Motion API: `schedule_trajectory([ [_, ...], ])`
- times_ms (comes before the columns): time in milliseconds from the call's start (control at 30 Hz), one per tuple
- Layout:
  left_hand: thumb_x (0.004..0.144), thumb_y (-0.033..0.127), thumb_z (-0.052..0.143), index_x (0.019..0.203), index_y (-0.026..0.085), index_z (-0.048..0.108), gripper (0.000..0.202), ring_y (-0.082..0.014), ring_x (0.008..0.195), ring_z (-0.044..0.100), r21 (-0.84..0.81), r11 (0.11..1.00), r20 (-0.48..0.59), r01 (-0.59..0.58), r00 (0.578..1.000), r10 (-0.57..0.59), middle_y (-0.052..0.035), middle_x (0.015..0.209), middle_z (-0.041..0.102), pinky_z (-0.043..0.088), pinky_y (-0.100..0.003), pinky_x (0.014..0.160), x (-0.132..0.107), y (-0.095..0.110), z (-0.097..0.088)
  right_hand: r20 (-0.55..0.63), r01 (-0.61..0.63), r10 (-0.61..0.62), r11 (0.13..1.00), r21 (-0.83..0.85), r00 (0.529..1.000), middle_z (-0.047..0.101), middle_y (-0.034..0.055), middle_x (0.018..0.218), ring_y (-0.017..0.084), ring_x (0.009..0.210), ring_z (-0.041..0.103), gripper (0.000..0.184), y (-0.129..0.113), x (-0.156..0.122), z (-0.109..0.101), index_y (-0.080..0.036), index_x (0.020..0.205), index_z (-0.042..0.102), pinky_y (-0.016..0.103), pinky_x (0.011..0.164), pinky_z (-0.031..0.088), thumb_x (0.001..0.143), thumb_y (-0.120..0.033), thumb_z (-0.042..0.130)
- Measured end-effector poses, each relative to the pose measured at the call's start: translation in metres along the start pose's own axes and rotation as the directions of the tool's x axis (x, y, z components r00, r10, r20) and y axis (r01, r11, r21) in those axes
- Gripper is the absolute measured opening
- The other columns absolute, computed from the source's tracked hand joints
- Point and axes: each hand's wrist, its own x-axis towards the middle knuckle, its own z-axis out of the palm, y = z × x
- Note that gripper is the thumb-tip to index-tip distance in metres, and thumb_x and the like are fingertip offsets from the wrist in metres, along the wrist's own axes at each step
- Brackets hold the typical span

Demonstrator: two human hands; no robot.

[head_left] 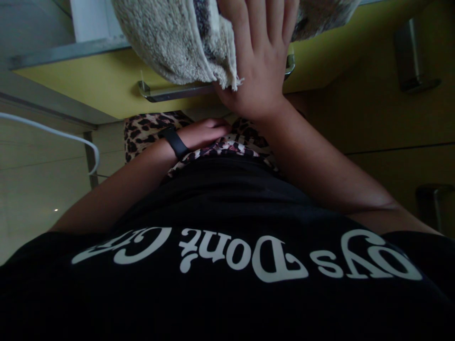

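Observation:
A beige terry towel (170,42) with a frayed corner and a dark patterned band is bunched at the top of the view. My right hand (259,61) grips it from above, its back facing me. The towel's corner laps over the thumb side, and the fingertips are cut off by the frame edge. Lower down, my left hand (213,130) lies against the leopard-print garment (145,132) at my waist. Its visible fingers are loosely extended and hold nothing I can see. A black wristband (175,143) circles the left wrist.
Just below the towel is a yellow drawer front (103,80) with a metal handle (181,92), under a grey counter edge (71,52). More cabinet fronts with handles (415,61) stand at the right. A white cable (53,130) hangs at the left above the tiled floor (35,189).

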Motion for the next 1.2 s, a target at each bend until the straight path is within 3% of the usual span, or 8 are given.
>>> schedule_trajectory([
  [233, 0.103, 0.054, 0.051, 0.132, 0.009, 0.075, 0.059, -0.0341, 0.135, 0.064, -0.002, 1.0, -0.002, 0.002, 1.0, -0.002, -0.0142, 0.137, 0.074, 0.043, -0.045, 0.128, 0.0, 0.002, 0.001, -0.002, -0.001, 0.001, 1.0, 0.022, 1.0, 0.047, 0.0009, 0.172, 0.028, 0.164, 0.048, 0.078, 0.0, -0.001, 0.0, -0.023, 0.168, 0.041, 0.054, 0.139, 0.036, 0.102, -0.052, 0.01],
  [467, 0.104, 0.051, 0.05, 0.133, 0.009, 0.074, 0.056, -0.0336, 0.135, 0.065, 0.004, 1.0, 0.01, 0.01, 1.0, -0.01, -0.0135, 0.137, 0.074, 0.042, -0.044, 0.128, -0.001, 0.004, 0.0, -0.021, -0.064, 0.068, 0.984, 0.165, 0.997, 0.05, -0.0108, 0.17, 0.027, 0.163, 0.049, 0.076, 0.004, 0.0, 0.004, -0.033, 0.163, 0.048, 0.045, 0.143, 0.034, 0.099, -0.056, 0.017],
  [567, 0.105, 0.05, 0.051, 0.13, 0.009, 0.076, 0.054, -0.0325, 0.132, 0.066, 0.003, 1.0, 0.002, 0.002, 1.0, -0.002, -0.0131, 0.133, 0.076, 0.044, -0.042, 0.126, -0.001, 0.003, 0.0, -0.03, -0.021, 0.025, 0.992, 0.127, 0.999, 0.049, -0.007, 0.171, 0.027, 0.164, 0.049, 0.087, 0.006, 0.001, 0.005, -0.024, 0.166, 0.046, 0.049, 0.141, 0.035, 0.097, -0.044, -0.004],
  [633, 0.105, 0.05, 0.052, 0.132, 0.008, 0.075, 0.055, -0.0328, 0.131, 0.066, -0.004, 1.0, -0.001, 0.007, 1.0, -0.007, -0.0141, 0.133, 0.075, 0.045, -0.043, 0.125, -0.001, 0.003, 0.0, -0.029, -0.029, 0.033, 0.99, 0.14, 0.999, 0.05, -0.0075, 0.17, 0.026, 0.164, 0.049, 0.09, 0.006, 0.001, 0.004, -0.023, 0.164, 0.048, 0.05, 0.142, 0.035, 0.095, -0.039, -0.008],
  [767, 0.107, 0.049, 0.054, 0.131, 0.01, 0.076, 0.051, -0.0329, 0.132, 0.066, -0.005, 1.0, 0.001, -0.016, 1.0, 0.016, -0.013, 0.133, 0.076, 0.045, -0.042, 0.125, 0.0, 0.0, 0.0, -0.032, -0.067, 0.074, 0.98, 0.19, 0.997, 0.053, -0.0117, 0.168, 0.027, 0.162, 0.052, 0.076, 0.003, 0.002, 0.0, -0.033, 0.161, 0.051, 0.046, 0.142, 0.038, 0.1, -0.058, 0.013],
  [867, 0.107, 0.049, 0.054, 0.128, 0.013, 0.077, 0.048, -0.0323, 0.131, 0.067, 0.006, 1.0, -0.013, -0.022, 1.0, 0.023, -0.0111, 0.13, 0.077, 0.046, -0.041, 0.124, 0.002, -0.003, 0.0, -0.01, -0.068, 0.071, 0.984, 0.165, 0.997, 0.051, -0.0101, 0.169, 0.027, 0.163, 0.05, 0.079, 0.0, 0.003, -0.003, -0.033, 0.163, 0.048, 0.047, 0.142, 0.038, 0.101, -0.065, 0.012],
  [1200, 0.107, 0.048, 0.053, 0.126, 0.011, 0.077, 0.048, -0.0298, 0.126, 0.068, 0.01, 0.999, -0.017, -0.039, 0.999, 0.039, -0.0112, 0.127, 0.078, 0.05, -0.04, 0.12, 0.002, -0.003, 0.0, -0.009, -0.012, 0.012, 0.999, 0.043, 1.0, 0.046, -0.0083, 0.173, 0.029, 0.163, 0.049, 0.074, 0.004, 0.001, 0.001, -0.031, 0.168, 0.04, 0.048, 0.14, 0.04, 0.103, -0.056, 0.016],
])
